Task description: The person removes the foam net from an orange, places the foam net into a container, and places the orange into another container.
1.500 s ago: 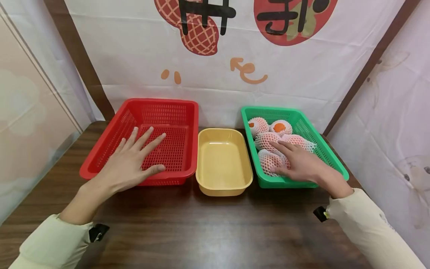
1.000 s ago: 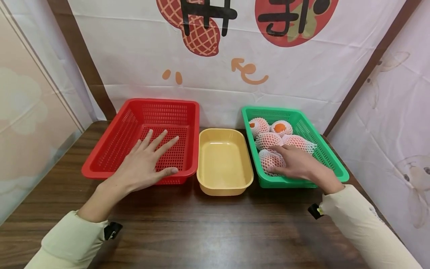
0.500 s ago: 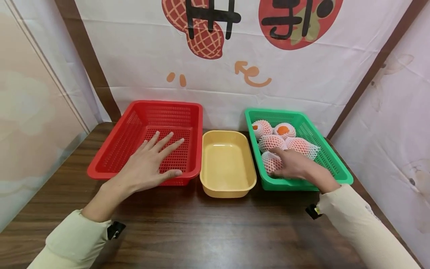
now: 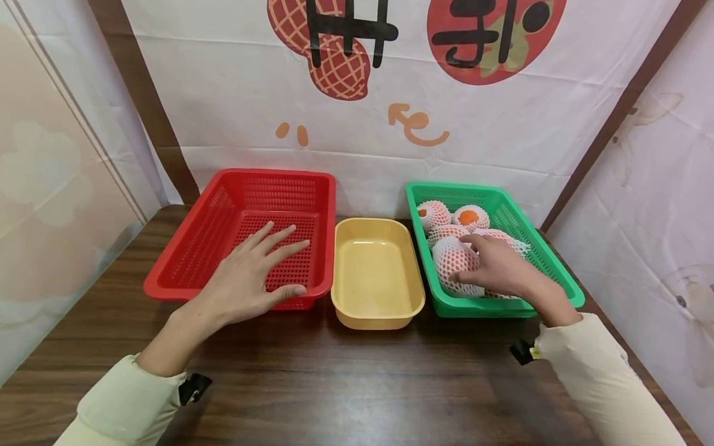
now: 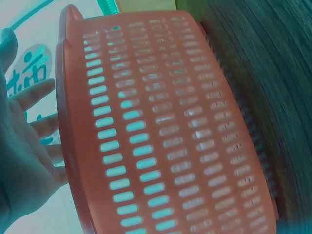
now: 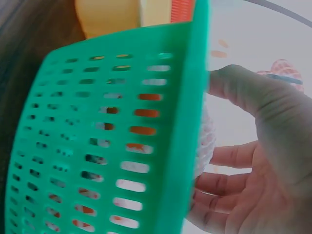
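A person's left hand [image 4: 242, 282], fingers spread and holding nothing, hovers at left over the near side of a red basket [image 4: 279, 173] with slotted walls. Just right of it on the dark wood-grain table [image 4: 357, 384] stands a smaller yellow tray [image 4: 378, 322], between the red basket and a green basket [image 4: 480, 311] at right. In the green basket's near left corner, a net-sleeved fruit [image 4: 450, 263] (its lower part hidden behind the rim in the right wrist view) is gripped between the thumb and fingers of the right hand [image 4: 504, 266]. More wrapped pieces [image 4: 471, 218] lie around it, two of them at the far left.
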Tool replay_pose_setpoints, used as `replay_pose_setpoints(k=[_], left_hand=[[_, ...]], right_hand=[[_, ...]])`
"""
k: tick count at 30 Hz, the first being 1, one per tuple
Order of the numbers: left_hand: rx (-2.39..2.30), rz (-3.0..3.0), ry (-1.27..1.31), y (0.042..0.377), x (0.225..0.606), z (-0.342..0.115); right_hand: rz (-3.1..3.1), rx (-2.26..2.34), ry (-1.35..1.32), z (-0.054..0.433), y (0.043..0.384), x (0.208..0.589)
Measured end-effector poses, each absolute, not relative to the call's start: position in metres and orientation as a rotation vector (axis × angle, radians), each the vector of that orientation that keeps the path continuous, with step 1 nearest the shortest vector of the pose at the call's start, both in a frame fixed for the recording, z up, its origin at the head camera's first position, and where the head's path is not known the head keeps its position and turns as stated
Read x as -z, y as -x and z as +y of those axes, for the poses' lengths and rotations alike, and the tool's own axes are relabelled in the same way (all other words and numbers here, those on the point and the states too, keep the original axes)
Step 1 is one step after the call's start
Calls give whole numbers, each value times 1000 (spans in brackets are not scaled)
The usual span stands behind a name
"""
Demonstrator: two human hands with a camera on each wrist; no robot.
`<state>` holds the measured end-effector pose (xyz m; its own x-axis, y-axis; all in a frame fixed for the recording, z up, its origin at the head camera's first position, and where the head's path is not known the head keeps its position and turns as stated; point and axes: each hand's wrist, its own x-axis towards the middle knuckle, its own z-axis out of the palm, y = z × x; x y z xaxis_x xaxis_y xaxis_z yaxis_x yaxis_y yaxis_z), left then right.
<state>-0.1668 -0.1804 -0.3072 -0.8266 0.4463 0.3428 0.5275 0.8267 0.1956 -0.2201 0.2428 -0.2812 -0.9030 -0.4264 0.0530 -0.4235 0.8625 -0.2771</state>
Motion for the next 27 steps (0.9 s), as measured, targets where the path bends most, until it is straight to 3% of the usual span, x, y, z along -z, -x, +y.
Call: replay_pose_setpoints(k=[22,27], left_hand=[[744,-2389,971,157,316,-130],[955,-2407,1046,151,316,-116]], right_hand=[[3196,529,842,227,193,249],[3223,698,1014,222,187,251]])
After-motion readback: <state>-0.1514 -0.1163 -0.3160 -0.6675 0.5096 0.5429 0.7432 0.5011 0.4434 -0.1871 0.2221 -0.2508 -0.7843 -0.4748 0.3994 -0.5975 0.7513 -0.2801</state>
